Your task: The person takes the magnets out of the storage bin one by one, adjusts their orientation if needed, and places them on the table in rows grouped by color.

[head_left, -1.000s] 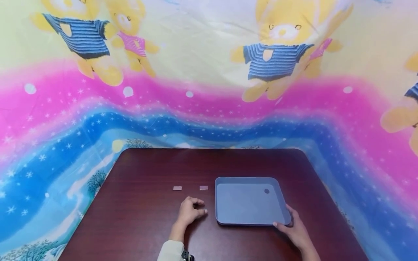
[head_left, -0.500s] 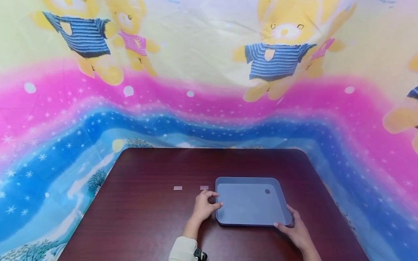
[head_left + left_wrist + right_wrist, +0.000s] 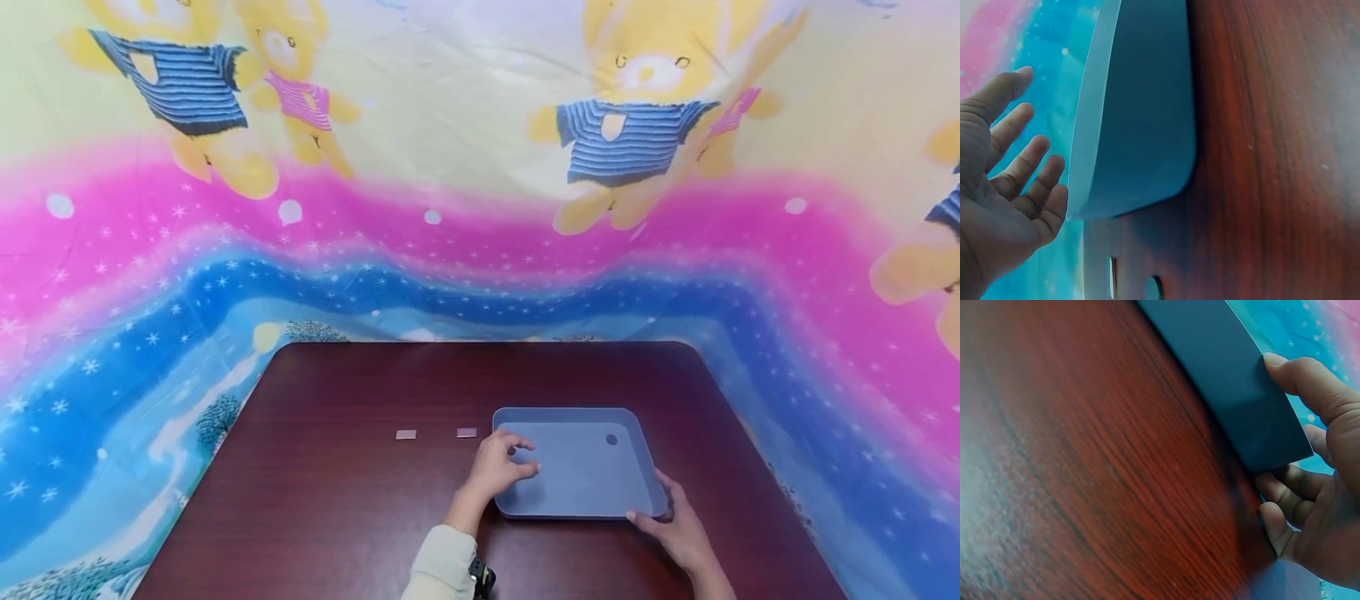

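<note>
- Gripping: right hand holds the near right corner of the tray, thumb at its rim.
- Left hand: fingers loosely parted, over the tray's left edge.
- Tray sits right of centre on the table.

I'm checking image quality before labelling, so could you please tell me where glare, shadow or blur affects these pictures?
Head: fairly even light, thin shadow below the near edge of the tray; left wrist: pale sheen at right on the table, soft backdrop; right wrist: whitish glare at lower left, dark shadow by the right hand.
</note>
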### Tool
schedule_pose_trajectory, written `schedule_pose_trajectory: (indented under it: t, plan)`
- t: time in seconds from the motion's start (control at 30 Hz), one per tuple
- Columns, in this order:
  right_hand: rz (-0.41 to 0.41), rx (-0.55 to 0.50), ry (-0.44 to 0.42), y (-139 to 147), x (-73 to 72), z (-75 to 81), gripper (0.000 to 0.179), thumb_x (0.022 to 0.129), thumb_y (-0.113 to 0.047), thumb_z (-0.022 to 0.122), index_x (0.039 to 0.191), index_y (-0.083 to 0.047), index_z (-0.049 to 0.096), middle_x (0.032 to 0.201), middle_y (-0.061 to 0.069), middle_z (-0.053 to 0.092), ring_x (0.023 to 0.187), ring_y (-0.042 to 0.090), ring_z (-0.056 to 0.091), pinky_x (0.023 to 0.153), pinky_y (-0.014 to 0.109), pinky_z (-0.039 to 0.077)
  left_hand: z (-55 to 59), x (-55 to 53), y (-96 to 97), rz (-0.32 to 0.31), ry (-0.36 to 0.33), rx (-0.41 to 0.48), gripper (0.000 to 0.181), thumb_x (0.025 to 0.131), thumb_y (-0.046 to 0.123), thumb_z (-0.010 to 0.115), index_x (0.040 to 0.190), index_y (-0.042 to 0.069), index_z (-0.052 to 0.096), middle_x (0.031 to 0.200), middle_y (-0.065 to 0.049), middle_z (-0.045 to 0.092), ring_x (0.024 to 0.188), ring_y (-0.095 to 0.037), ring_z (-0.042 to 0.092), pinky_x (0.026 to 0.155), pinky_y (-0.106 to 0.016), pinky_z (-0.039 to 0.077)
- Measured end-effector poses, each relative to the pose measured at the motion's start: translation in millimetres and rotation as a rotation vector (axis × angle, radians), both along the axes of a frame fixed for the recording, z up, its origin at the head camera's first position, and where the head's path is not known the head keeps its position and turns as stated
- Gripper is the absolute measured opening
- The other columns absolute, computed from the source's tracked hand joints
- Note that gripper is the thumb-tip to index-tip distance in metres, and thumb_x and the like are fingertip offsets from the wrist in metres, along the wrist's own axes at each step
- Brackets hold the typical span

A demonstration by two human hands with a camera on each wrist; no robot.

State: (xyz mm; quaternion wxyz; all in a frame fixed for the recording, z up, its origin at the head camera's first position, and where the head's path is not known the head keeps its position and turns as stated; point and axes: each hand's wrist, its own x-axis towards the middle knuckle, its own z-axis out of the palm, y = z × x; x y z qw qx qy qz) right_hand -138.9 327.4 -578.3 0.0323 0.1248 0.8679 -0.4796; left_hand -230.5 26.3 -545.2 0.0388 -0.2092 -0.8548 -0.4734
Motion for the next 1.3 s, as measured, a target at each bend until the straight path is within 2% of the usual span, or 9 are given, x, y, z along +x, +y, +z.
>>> schedule_pose_trajectory:
  t: [0.23, 0.4, 0.53, 0.63, 0.77, 0.9, 1.03, 1.17, 1.3]
  plan:
    - [0.001, 0.008, 0.003, 0, 0.8, 0.9, 0.1, 0.076, -0.03, 0.077, 0.146, -0.001, 0.012, 0.137, 0.032, 0.028, 0.113, 0.042, 0.043, 0.087, 0.049, 0.039, 7.8, -3.8, 13.1, -0.019, -0.043, -0.058, 0.028, 0.073, 0.027, 0.079, 0.097, 0.014, 0.073, 0.108, -0.004, 0.058, 0.091, -0.023, 0.056, 0.07, -0.031, 0.046]
    - [-0.009, -0.007, 0.011, -1, 0.9, 0.4, 0.1, 0.076, -0.028, 0.078, 0.146, 0.001, 0.013, 0.135, 0.032, 0.031, 0.115, 0.042, 0.043, 0.089, 0.048, 0.038, 10.2, -9.1, 24.6, -0.041, -0.004, -0.106, 0.027, 0.073, 0.028, 0.079, 0.096, 0.014, 0.073, 0.102, -0.002, 0.057, 0.088, -0.02, 0.058, 0.068, -0.027, 0.047]
    - [-0.014, -0.006, 0.011, -1, 0.9, 0.1, 0.099, 0.076, -0.027, 0.078, 0.146, 0.001, 0.012, 0.134, 0.031, 0.032, 0.114, 0.041, 0.043, 0.089, 0.047, 0.039, 11.4, -15.3, 35.3, -0.084, 0.039, -0.145, 0.028, 0.073, 0.028, 0.078, 0.096, 0.013, 0.073, 0.098, -0.001, 0.056, 0.087, -0.021, 0.06, 0.067, -0.023, 0.045]
    - [-0.017, -0.012, 0.016, -1, 0.1, -0.5, 0.099, 0.075, -0.026, 0.078, 0.146, 0.0, 0.014, 0.131, 0.031, 0.036, 0.106, 0.038, 0.05, 0.082, 0.041, 0.044, 12.6, -19.3, 42.8, -0.117, 0.032, -0.159, 0.028, 0.073, 0.026, 0.078, 0.097, 0.012, 0.073, 0.102, -0.003, 0.056, 0.087, -0.021, 0.059, 0.068, -0.024, 0.046]
    - [-0.017, -0.012, 0.014, -1, -0.3, -1.0, 0.098, 0.075, -0.025, 0.078, 0.145, 0.0, 0.015, 0.128, 0.03, 0.039, 0.097, 0.033, 0.054, 0.073, 0.036, 0.046, 12.2, -24.5, 54.1, -0.131, -0.004, -0.197, 0.027, 0.074, 0.028, 0.078, 0.097, 0.014, 0.073, 0.11, -0.005, 0.057, 0.091, -0.017, 0.058, 0.073, -0.026, 0.046]
    - [-0.026, 0.012, 0.004, -1, 0.5, -1.0, 0.099, 0.075, -0.027, 0.078, 0.145, 0.0, 0.015, 0.128, 0.031, 0.038, 0.097, 0.033, 0.054, 0.073, 0.037, 0.046, 6.9, -31.7, 67.8, -0.141, 0.004, -0.243, 0.026, 0.073, 0.029, 0.078, 0.096, 0.017, 0.074, 0.108, -0.002, 0.06, 0.097, -0.013, 0.055, 0.079, -0.025, 0.045]
    - [-0.035, -0.003, -0.002, -1, 0.9, -1.2, 0.099, 0.074, -0.026, 0.079, 0.145, 0.001, 0.015, 0.125, 0.032, 0.04, 0.097, 0.034, 0.055, 0.073, 0.036, 0.047, -1.3, -38.1, 80.1, -0.146, -0.001, -0.252, 0.025, 0.071, 0.027, 0.079, 0.093, 0.017, 0.074, 0.099, 0.002, 0.062, 0.094, -0.011, 0.055, 0.077, -0.021, 0.044]
    - [-0.037, -0.032, -0.006, -3, 0.4, -0.6, 0.1, 0.074, -0.024, 0.079, 0.145, 0.002, 0.013, 0.126, 0.032, 0.04, 0.1, 0.035, 0.054, 0.073, 0.035, 0.047, -8.6, -41.4, 89.8, -0.134, -0.055, -0.237, 0.025, 0.071, 0.028, 0.079, 0.092, 0.016, 0.074, 0.096, 0.004, 0.06, 0.087, -0.008, 0.054, 0.075, -0.02, 0.043]
    - [-0.038, -0.019, -0.011, -3, -1.0, 0.7, 0.1, 0.075, -0.024, 0.079, 0.145, 0.002, 0.013, 0.125, 0.032, 0.041, 0.098, 0.034, 0.055, 0.072, 0.035, 0.047, -16.4, -43.5, 98.3, -0.098, -0.092, -0.225, 0.021, 0.07, 0.027, 0.08, 0.088, 0.017, 0.074, 0.089, 0.005, 0.057, 0.08, -0.007, 0.052, 0.072, -0.019, 0.043]
